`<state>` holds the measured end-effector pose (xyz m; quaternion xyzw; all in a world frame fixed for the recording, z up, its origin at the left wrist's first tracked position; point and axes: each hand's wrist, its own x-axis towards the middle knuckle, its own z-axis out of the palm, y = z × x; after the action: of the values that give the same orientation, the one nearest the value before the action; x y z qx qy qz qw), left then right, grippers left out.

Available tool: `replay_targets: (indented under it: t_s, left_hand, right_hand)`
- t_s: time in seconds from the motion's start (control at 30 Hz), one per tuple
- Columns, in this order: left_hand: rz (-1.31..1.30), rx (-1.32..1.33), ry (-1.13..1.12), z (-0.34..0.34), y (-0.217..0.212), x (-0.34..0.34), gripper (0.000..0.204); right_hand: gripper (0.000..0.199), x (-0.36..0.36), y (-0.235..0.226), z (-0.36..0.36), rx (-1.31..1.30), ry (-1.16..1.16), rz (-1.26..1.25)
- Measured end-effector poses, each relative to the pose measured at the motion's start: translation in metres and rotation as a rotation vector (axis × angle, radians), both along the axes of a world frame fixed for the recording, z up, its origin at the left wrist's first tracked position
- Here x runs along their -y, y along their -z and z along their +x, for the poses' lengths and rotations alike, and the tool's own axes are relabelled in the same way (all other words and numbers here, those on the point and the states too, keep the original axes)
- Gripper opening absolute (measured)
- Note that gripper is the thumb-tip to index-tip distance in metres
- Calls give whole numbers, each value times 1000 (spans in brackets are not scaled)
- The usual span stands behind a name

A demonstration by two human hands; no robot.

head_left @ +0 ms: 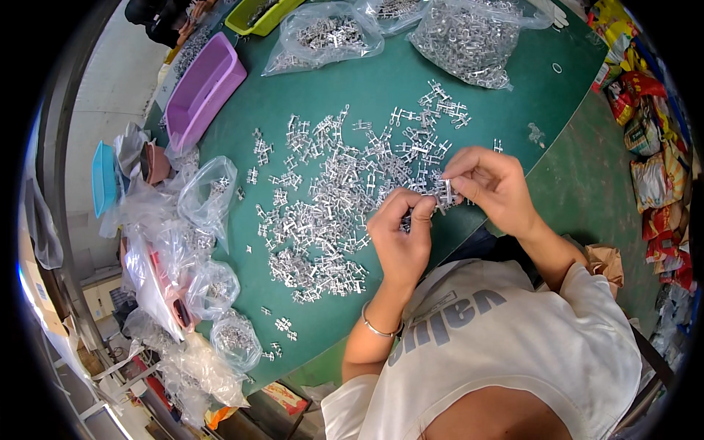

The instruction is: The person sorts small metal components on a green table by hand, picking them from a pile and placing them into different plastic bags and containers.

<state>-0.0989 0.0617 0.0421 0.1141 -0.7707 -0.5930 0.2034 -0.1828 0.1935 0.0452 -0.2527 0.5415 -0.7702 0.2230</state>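
Lower left, clear bags of metal parts are sitting filled; centre frame, a big loose pile is still waiting on the green table; left hand and right hand are both pinching one small metal part at centre right.

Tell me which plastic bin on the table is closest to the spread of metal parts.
The purple bin, lying just off the pile's upper-left edge. The yellow-green bin sits farther back at the table's far edge, and the blue one is off the table's left side.
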Motion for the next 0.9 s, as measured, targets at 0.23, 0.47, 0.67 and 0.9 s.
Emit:
replay_targets:
  t_s: [0.23, 0.47, 0.67, 0.9]
  left_hand:
    - [1223, 245, 114, 1, 0, -3, 21]
    - [15, -122, -78, 9, -1, -11, 18]
    - [988, 129, -85, 5, 2, -10, 17]
    - [238, -61, -133, 6, 20, -16, 15]
  right_hand:
    - [8, 6, 6, 9, -545, 243, 24]
    - [9, 1, 5, 2, 122, -65, -95]
    - [10, 2, 19, 15, 258, 13, -81]
    - [14, 5, 21, 39, 276, 143, -33]
